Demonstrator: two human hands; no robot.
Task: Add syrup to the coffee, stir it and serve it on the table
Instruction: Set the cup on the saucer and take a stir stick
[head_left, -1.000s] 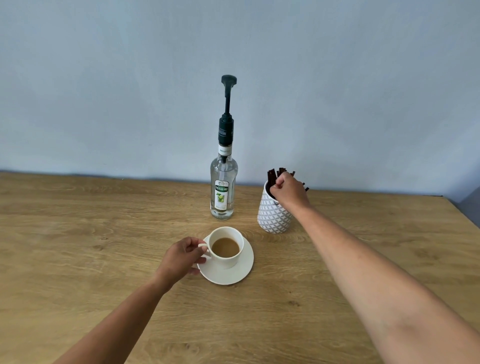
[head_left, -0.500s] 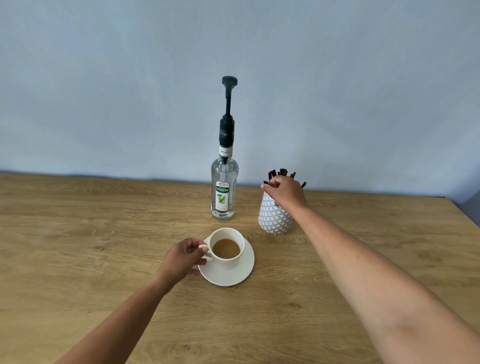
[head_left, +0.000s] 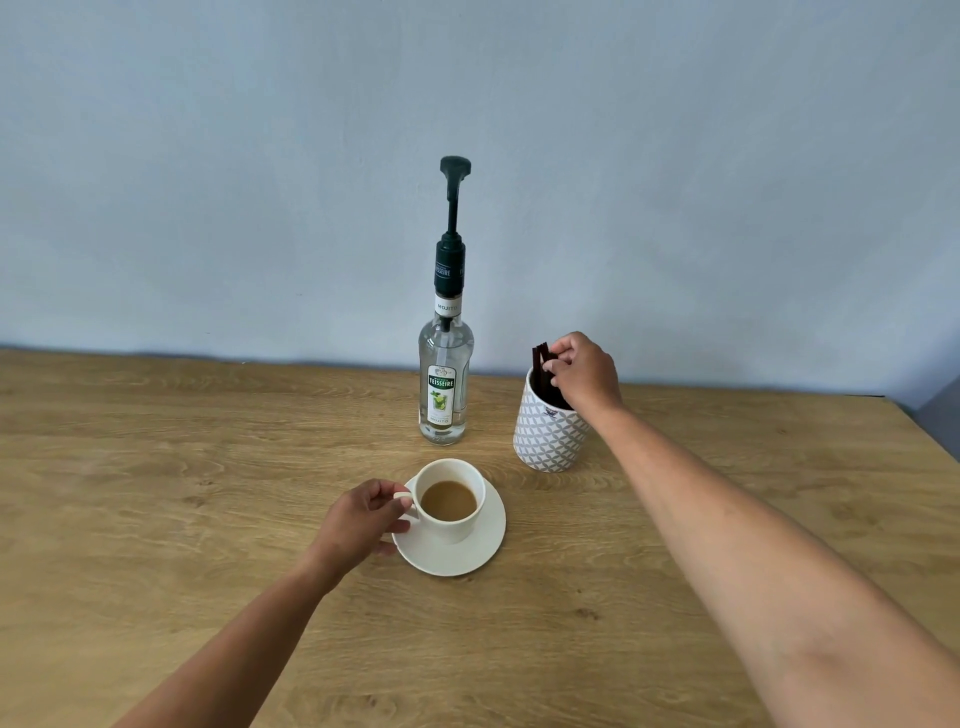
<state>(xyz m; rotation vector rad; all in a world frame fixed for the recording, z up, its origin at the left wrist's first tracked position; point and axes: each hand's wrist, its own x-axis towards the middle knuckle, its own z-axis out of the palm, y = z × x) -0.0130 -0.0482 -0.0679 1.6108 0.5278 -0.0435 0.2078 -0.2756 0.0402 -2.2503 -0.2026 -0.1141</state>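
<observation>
A white cup (head_left: 454, 519) of milky coffee stands on a white saucer (head_left: 467, 556) near the middle of the wooden table (head_left: 156, 493). My left hand (head_left: 358, 525) grips the cup's handle. Behind the cup stands a clear syrup bottle (head_left: 445, 384) with a tall dark pump. To its right is a white patterned holder (head_left: 548, 431) with several dark stir sticks (head_left: 540, 364). My right hand (head_left: 584, 371) is over the holder's mouth, its fingertips pinched on the sticks' upper ends.
A pale blue wall (head_left: 467, 130) closes off the table's far edge. The table's right edge runs diagonally at the far right. Bare wood lies to the left and in front of the saucer.
My right hand has shifted slightly right and up at the holder, and its fingers now pinch the sticks. The left hand and cup have stayed still.
</observation>
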